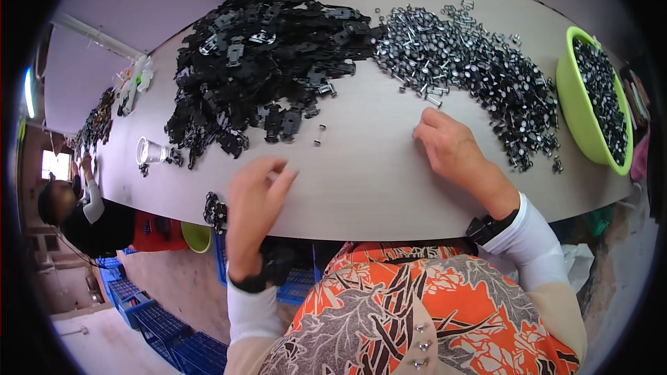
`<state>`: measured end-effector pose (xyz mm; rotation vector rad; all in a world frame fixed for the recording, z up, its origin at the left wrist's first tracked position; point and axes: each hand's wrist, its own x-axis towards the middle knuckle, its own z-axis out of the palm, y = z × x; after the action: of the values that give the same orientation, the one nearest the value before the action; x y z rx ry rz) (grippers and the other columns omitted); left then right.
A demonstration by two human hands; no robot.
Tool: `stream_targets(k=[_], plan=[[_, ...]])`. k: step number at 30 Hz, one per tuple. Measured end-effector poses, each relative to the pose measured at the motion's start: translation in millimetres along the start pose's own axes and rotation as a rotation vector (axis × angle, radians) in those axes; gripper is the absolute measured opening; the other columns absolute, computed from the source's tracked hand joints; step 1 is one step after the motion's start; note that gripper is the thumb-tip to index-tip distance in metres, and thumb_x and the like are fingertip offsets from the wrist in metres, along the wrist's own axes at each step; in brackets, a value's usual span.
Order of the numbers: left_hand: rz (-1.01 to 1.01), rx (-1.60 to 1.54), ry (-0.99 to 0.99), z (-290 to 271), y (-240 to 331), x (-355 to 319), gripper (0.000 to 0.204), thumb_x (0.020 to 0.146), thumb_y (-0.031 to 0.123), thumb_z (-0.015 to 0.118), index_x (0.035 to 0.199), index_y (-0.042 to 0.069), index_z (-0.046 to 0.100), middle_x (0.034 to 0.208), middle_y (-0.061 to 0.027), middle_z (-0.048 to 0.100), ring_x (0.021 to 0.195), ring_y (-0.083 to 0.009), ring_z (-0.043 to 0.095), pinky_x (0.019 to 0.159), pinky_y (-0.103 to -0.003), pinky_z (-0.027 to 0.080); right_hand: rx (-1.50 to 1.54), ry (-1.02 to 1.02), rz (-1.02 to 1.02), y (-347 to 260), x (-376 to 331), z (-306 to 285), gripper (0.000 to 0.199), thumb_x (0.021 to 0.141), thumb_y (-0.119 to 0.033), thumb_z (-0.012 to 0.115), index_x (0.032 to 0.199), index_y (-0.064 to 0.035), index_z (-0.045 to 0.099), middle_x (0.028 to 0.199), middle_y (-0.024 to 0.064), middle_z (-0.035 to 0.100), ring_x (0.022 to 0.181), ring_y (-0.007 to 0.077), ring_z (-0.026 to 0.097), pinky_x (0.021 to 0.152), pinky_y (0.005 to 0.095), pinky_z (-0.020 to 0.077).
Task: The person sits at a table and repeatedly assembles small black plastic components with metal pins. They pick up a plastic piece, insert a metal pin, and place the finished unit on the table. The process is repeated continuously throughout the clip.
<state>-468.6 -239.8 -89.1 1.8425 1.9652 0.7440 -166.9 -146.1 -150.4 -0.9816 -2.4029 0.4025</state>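
My left hand (258,194) hovers over the near left of the table, slightly blurred. Its thumb stands apart from the fingers, and nothing shows between them. My right hand (450,144) is closed at the near edge of a heap of small axles with wheels (445,55), black and silvery. Whatever its curled fingers pinch, if anything, is hidden. Between the hands and the heaps lies a single wheel axle (320,135). A large heap of flat black plastic pieces (257,62), looking like toy car bases, covers the far left.
At the right stands a green basin (571,90) filled with similar wheel parts. A clear plastic cup (149,151) lies left of the black heap. One dark clump of parts (215,212) sits by the table's near edge. Blue crates (163,319) stand below left, and another person (90,215) works beyond.
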Motion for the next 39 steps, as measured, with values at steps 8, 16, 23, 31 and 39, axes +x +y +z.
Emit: stream_targets(k=[8,16,23,31,39], plan=[[0.251,0.209,-0.122,75,22,66,0.013,0.074,0.011,0.068,0.075,0.000,0.061,0.075,-0.0164,0.062,0.072,-0.0348,0.061,0.066,-0.043,0.048,0.020,0.221,0.198,6,-22,-41,0.012,0.077,0.002,0.060,0.089,-0.0018,0.059,0.090,0.0119,0.056,0.077,0.0333,0.061,0.066,0.0398,0.0502],[0.340,-0.106,-0.335,129,88,87,0.017,0.075,0.013,0.069,0.085,0.000,0.066,0.078,-0.0186,0.066,0.075,-0.0348,0.065,0.069,-0.043,0.051,-0.201,0.364,0.325,35,-31,-66,0.013,0.076,0.005,0.056,0.086,-0.0018,0.060,0.094,0.0124,0.056,0.075,0.0334,0.062,0.065,0.0412,0.0505],[0.209,-0.460,-0.376,131,80,84,0.028,0.083,0.012,0.070,0.106,-0.004,0.065,0.073,-0.0058,0.065,0.061,-0.0108,0.059,0.056,-0.025,0.047,-0.393,0.257,0.270,59,-25,-65,0.012,0.077,0.004,0.061,0.087,-0.0019,0.059,0.089,0.0116,0.054,0.071,0.0326,0.060,0.062,0.0415,0.0481],[0.014,-0.452,0.049,94,23,83,0.014,0.087,0.010,0.066,0.094,-0.001,0.069,0.075,-0.0003,0.065,0.061,-0.0055,0.055,0.054,-0.021,0.045,-0.141,0.137,0.172,23,6,-29,0.011,0.079,-0.004,0.063,0.088,-0.0041,0.058,0.086,0.0107,0.053,0.078,0.0320,0.060,0.065,0.0403,0.0484],[-0.037,-0.024,0.317,48,-29,67,0.016,0.077,0.009,0.071,0.089,0.000,0.068,0.082,-0.0096,0.064,0.071,-0.0223,0.061,0.066,-0.033,0.048,-0.020,0.146,0.258,12,5,-31,0.022,0.081,-0.009,0.064,0.102,-0.0041,0.058,0.089,0.0145,0.052,0.074,0.0355,0.059,0.065,0.0426,0.0485]])
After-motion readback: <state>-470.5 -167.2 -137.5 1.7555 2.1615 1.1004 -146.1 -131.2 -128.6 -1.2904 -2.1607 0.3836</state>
